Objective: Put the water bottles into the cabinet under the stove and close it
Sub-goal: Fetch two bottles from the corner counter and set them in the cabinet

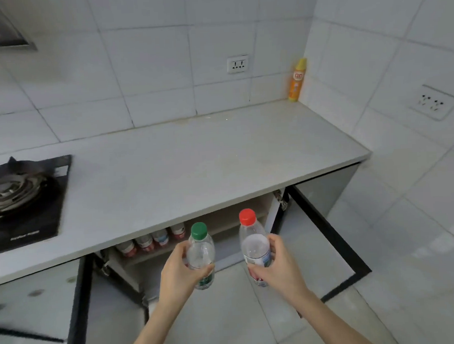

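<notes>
left hand (177, 273) grips green-capped bottle (201, 254); right hand (275, 266) grips red-capped bottle (253, 246), both upright, apart; open cabinet (223, 219) just beyond hands, stored bottles (150, 241) beyond left hand; best lower both under counter (194, 168) edge, set upright beside that row; doors (325, 219) wide.

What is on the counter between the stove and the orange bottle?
Nothing: in the head view the counter is bare from the stove to the orange bottle. A socket is on the wall above.
</notes>
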